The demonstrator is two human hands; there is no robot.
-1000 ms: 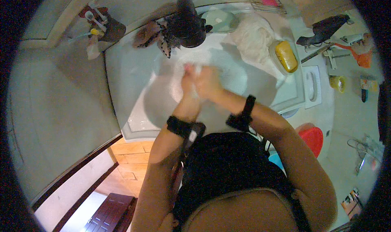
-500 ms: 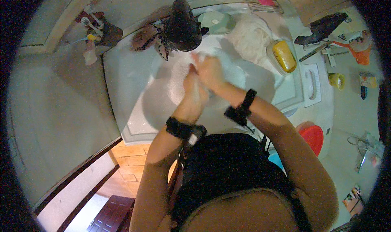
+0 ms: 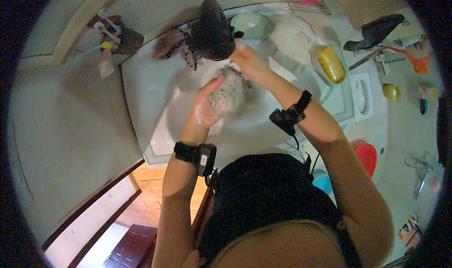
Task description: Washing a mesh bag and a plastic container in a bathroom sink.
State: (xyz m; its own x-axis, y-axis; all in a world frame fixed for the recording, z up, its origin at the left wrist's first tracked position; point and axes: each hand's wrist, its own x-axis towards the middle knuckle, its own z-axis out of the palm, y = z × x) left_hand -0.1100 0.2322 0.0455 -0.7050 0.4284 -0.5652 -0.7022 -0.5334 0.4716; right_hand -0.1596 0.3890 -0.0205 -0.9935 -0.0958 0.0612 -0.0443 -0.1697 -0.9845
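A white washbasin (image 3: pixel 165 126) lies before me, with a tall black tap-like fixture (image 3: pixel 214 30) at its far side. My left hand (image 3: pixel 205 107), wet and with some suds on it, grips a bunched, pale, wet cloth (image 3: pixel 227 93) over the bowl. Close beside the black fixture is my right hand (image 3: pixel 250 63), blurred, its fingertips just beyond the cloth's far end. Whether those fingers touch the cloth or the fixture I cannot tell. A black strap with a small box is on each wrist.
Dark patterned fabric (image 3: pixel 169 44) lies left of the fixture. To its right are a pale green lidded dish (image 3: pixel 252 25), a white cloth heap (image 3: pixel 293 39) and a yellow soap bar (image 3: pixel 331 65) in a dish. A cup with brushes (image 3: pixel 128 41) stands far left; a red tub (image 3: pixel 365 159) is at right.
Both hands were close together over the bowl. They have moved apart: my left hand is lower left with the cloth showing in it, my right hand nearer the black fixture.
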